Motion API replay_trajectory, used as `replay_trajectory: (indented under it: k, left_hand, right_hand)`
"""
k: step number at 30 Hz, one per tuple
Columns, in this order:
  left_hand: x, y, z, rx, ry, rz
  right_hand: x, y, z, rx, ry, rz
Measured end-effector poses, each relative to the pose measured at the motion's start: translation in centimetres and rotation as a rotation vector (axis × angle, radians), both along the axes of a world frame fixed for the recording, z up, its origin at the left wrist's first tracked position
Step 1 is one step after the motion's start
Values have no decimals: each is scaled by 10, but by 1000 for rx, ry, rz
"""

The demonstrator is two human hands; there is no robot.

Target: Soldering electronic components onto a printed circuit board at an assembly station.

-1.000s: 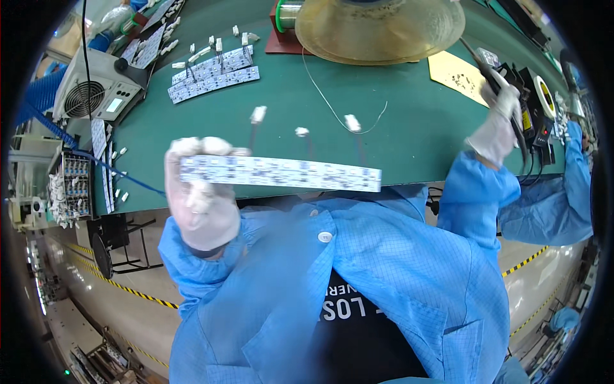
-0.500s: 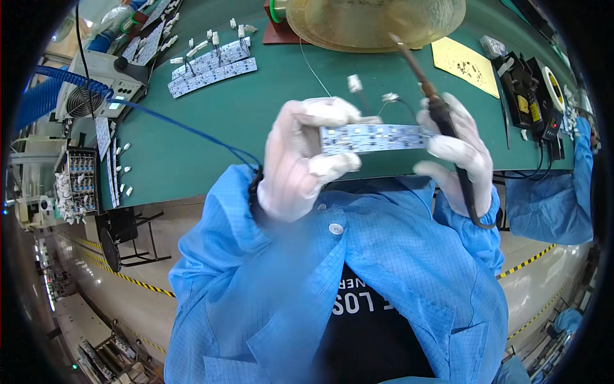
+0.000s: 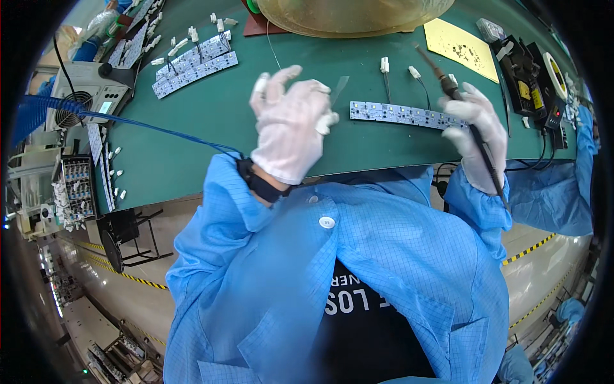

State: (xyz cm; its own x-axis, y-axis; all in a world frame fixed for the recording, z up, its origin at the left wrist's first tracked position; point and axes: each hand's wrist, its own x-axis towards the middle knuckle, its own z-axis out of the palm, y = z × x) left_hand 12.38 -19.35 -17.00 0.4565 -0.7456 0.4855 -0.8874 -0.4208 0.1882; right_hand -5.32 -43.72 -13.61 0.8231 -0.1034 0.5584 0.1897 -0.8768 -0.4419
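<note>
My right hand (image 3: 480, 131), in a white glove, is closed around a soldering iron (image 3: 474, 137), its tip pointing up and away to the left. Its fingertips are at the right end of a narrow LED circuit board (image 3: 396, 113), which lies on the green mat. Two leads with white connectors (image 3: 384, 64) stick out from the board's far edge. My gloved left hand (image 3: 291, 125) hovers left of the board, apart from it. Thin solder wire (image 3: 274, 52) runs down to its fingers, and a blurred translucent streak (image 3: 340, 88) shows beside them. Its grip is partly hidden.
Finished-looking boards with connectors (image 3: 195, 67) lie at the far left. A blue coiled hose (image 3: 147, 125) crosses the left side. At the back stand a large yellowish dish (image 3: 355, 19) and a yellow sheet (image 3: 460, 50); a black soldering station (image 3: 527, 89) is at the right.
The board has gone from between my hands down onto the mat. My left hand has let go of it and turned palm down. The right hand has shifted right, still with the soldering iron.
</note>
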Motion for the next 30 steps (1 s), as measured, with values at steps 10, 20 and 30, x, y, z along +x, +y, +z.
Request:
replay_trajectory:
  k: [10, 20, 30]
  left_hand:
    - [7, 24, 5, -172, 162, -159]
    - [6, 43, -5, -132, 349, -89]
    - [4, 29, -13, -58, 51, -83]
  right_hand:
    - [-6, 28, -16, 636, -266, -63]
    - [-5, 16, -22, 359, -275, 118]
    - [7, 26, -32, 375, -277, 152]
